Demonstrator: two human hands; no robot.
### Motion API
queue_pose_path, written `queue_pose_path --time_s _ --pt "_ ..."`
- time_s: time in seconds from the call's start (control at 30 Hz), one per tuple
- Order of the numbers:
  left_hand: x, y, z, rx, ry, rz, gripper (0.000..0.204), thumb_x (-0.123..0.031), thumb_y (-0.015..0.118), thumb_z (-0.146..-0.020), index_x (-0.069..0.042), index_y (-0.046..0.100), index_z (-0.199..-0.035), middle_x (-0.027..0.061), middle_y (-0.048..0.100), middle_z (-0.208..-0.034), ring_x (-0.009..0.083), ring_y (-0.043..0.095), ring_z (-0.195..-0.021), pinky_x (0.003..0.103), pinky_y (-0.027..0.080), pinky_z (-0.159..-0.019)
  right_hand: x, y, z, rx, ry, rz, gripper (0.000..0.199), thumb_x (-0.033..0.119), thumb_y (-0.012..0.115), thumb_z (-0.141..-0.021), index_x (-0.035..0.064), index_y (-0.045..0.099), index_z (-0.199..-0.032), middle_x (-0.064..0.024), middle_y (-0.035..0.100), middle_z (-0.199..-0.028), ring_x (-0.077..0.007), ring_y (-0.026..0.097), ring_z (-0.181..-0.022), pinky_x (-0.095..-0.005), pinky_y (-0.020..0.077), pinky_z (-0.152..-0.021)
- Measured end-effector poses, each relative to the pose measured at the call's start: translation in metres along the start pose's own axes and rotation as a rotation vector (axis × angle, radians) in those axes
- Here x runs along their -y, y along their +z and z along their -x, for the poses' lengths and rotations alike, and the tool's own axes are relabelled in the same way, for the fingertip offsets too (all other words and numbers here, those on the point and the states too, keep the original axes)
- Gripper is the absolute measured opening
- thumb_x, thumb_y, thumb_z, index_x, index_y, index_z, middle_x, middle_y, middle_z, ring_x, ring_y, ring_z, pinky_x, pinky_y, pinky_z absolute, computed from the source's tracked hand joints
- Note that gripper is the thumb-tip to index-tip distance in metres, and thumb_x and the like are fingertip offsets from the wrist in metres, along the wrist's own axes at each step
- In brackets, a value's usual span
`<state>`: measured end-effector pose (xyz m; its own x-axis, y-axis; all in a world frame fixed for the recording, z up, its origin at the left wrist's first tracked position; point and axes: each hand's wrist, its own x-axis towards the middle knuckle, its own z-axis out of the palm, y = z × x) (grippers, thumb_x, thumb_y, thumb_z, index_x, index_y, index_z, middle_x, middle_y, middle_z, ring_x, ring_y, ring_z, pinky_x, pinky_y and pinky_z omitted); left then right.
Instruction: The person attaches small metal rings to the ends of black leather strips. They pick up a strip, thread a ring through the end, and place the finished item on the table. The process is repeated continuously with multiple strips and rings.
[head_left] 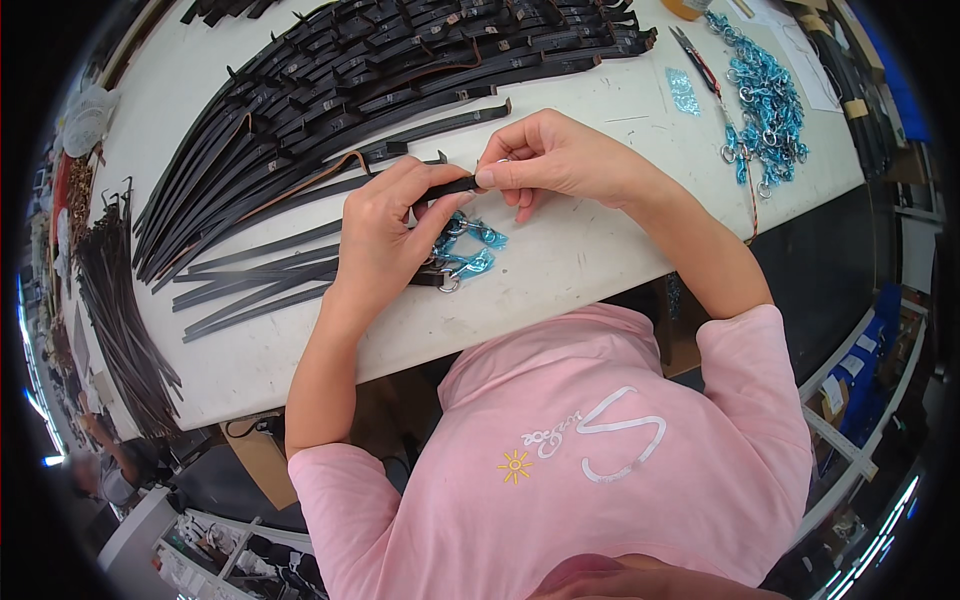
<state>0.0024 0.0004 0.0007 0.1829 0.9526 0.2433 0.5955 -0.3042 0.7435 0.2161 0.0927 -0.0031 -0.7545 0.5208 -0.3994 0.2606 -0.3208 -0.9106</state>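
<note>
Near the table's front edge, my left hand (385, 230) is closed round a narrow black strap (456, 187), thumb and fingers pressing it. My right hand (560, 160) pinches that strap's end between thumb and fingertips; a bit of shiny metal shows at those fingers, too small to make out. Just below my left fingers lie metal clasps in blue plastic film (474, 262), beside a metal ring (449, 285) on a black strap end. Several loose black straps (260, 290) fan out to the left, partly hidden behind my left hand.
A large pile of black straps (380, 80) covers the table's far side. At the far right are a heap of blue-wrapped metal clasps (765, 105), snips (697, 58) and a small blue packet (683, 91). A bundle of dark straps (120, 300) hangs over the left edge.
</note>
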Motion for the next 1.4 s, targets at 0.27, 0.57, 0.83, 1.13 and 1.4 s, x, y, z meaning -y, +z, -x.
queue_pose_path --time_s 0.27,0.57,0.83,1.13,1.4 --pt "0.002 0.003 0.000 -0.026 0.043 0.012 0.018 -0.004 0.077 -0.083 -0.003 0.073 -0.101 0.0078 0.063 -0.077 0.0169 0.058 -0.062 0.028 0.046 -0.056 0.001 0.005 0.000 -0.029 -0.016 0.010 0.022 0.024 0.073 -0.092 0.0015 0.071 -0.094 -0.0006 0.062 -0.074 -0.0068 0.060 -0.066 -0.0237 0.0561 -0.063" --pt "-0.011 0.008 0.000 -0.073 -0.117 0.092 0.019 -0.001 0.077 -0.082 -0.004 0.073 -0.101 0.0024 0.070 -0.087 0.0067 0.056 -0.068 0.021 0.039 -0.054 0.003 0.012 0.002 -0.067 -0.061 0.020 0.021 0.023 0.071 -0.092 0.0018 0.069 -0.094 -0.0006 0.063 -0.077 -0.0061 0.059 -0.067 -0.0240 0.0557 -0.063" --pt "-0.001 0.007 0.004 -0.118 0.025 0.023 0.019 0.002 0.078 -0.080 -0.005 0.073 -0.098 0.0007 0.070 -0.088 0.0036 0.053 -0.064 0.020 0.032 -0.047 0.001 0.001 0.004 0.025 -0.017 -0.082 0.024 0.024 0.071 -0.095 0.0010 0.071 -0.102 -0.0026 0.068 -0.083 -0.0075 0.065 -0.074 -0.0224 0.0558 -0.070" --pt "0.002 0.007 0.003 -0.198 0.123 -0.023 0.019 -0.003 0.082 -0.077 -0.005 0.073 -0.094 0.0032 0.066 -0.078 0.0118 0.048 -0.051 0.027 0.036 -0.046 0.006 -0.004 0.011 -0.003 -0.072 -0.048 0.028 0.020 0.072 -0.095 -0.0022 0.071 -0.113 -0.0064 0.071 -0.092 -0.0128 0.070 -0.083 -0.0251 0.0584 -0.077" --pt "0.003 0.009 0.003 -0.192 0.108 -0.010 0.019 -0.003 0.082 -0.077 -0.005 0.072 -0.093 0.0035 0.067 -0.078 0.0120 0.048 -0.051 0.027 0.035 -0.046 0.004 -0.005 0.011 -0.001 -0.073 -0.035 0.028 0.019 0.072 -0.095 -0.0023 0.071 -0.112 -0.0066 0.071 -0.092 -0.0122 0.070 -0.083 -0.0244 0.0584 -0.077"
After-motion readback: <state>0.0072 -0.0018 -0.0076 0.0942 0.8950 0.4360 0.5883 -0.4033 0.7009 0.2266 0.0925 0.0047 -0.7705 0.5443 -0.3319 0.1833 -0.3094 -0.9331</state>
